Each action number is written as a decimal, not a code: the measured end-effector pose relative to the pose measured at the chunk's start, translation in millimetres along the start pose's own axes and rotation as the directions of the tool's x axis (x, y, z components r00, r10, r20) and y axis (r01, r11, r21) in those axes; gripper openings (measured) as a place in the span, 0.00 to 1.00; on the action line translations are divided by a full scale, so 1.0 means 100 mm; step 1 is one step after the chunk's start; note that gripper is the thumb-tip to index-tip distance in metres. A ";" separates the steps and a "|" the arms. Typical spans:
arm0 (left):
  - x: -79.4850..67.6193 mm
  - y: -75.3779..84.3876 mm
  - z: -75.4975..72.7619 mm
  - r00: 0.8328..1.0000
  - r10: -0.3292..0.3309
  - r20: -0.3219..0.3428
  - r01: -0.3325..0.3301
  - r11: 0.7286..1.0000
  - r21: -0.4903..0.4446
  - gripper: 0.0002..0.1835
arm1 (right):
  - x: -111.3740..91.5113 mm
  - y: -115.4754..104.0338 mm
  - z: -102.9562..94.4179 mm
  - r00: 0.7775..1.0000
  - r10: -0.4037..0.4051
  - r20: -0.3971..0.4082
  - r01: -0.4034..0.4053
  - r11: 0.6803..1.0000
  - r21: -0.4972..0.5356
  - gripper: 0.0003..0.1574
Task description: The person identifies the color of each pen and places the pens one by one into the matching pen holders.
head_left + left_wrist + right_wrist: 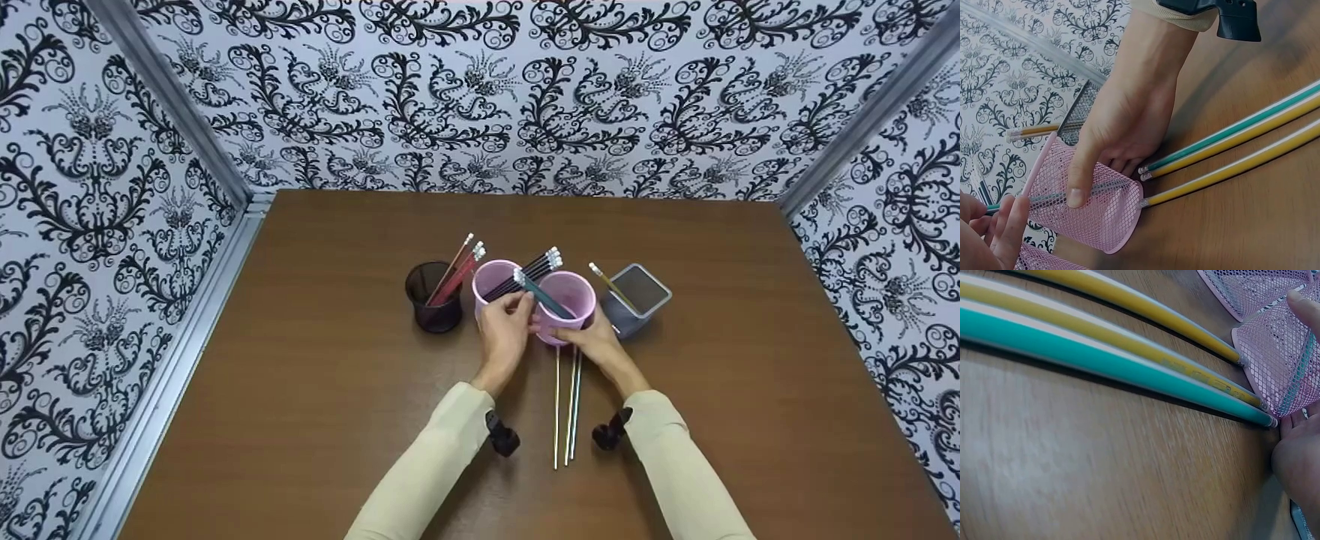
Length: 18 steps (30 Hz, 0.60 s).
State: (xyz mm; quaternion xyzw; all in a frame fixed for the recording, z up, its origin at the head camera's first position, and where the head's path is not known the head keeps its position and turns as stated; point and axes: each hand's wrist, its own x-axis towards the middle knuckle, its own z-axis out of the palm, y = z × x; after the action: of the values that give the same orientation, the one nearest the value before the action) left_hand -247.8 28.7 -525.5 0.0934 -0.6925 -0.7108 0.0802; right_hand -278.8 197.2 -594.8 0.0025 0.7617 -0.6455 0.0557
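My right hand [598, 339] grips a pink mesh pencil cup [581, 289], its thumb on the near side and its fingers around the right. The cup is tilted in the left wrist view. Green pencils [546, 298] slant inside it, white eraser ends up and leaning left over the rim. At that rim my left hand [506, 330] pinches the green pencils between thumb and fingers; how many is unclear. Against the left hand's far side stands a second pink mesh cup [491, 275], holding several black pencils [536, 268].
A dark mesh cup [437, 319] with red pencils [454, 283] stands left. On the right is a grey square mesh holder [628, 319] with a yellow pencil [611, 285]. Two yellow pencils [1230, 166] and a green pencil [1100, 363] lie on the brown table [322, 420], nearer the person.
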 end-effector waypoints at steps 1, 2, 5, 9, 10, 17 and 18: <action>-0.01 0.00 0.00 1.000 0.000 0.000 0.000 1.000 -0.007 0.12 | -0.01 -0.02 0.00 1.000 0.000 0.002 0.000 1.000 -0.001 0.58; -0.01 0.00 -0.01 1.000 0.000 0.000 0.000 1.000 -0.015 0.12 | -0.01 -0.03 0.00 1.000 0.001 0.004 -0.001 1.000 -0.001 0.59; -0.02 0.00 -0.01 1.000 0.004 -0.001 -0.004 1.000 -0.018 0.12 | -0.02 -0.05 0.00 1.000 -0.005 0.002 0.005 1.000 -0.007 0.59; -0.03 -0.01 -0.03 1.000 0.008 -0.008 -0.008 1.000 -0.004 0.12 | 0.00 0.00 -0.01 1.000 -0.012 -0.008 0.012 1.000 -0.007 0.59; -0.03 -0.01 -0.04 1.000 0.008 -0.012 -0.008 1.000 -0.001 0.12 | 0.01 0.02 -0.01 1.000 -0.013 -0.010 0.013 1.000 -0.008 0.59; -0.06 -0.06 -0.10 0.999 0.033 -0.022 -0.033 0.999 0.009 0.10 | 0.03 0.09 -0.01 0.999 -0.038 -0.013 0.038 0.999 -0.019 0.58; -0.07 -0.07 -0.11 0.999 0.035 -0.025 -0.035 0.999 0.014 0.10 | 0.03 0.09 -0.01 0.999 -0.034 -0.016 0.034 0.999 -0.022 0.58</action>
State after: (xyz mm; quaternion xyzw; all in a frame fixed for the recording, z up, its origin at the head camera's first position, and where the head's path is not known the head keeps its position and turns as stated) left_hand -238.4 19.9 -533.1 0.0907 -0.6979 -0.7033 0.1008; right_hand -281.1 199.8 -604.0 -0.0056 0.7689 -0.6382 0.0385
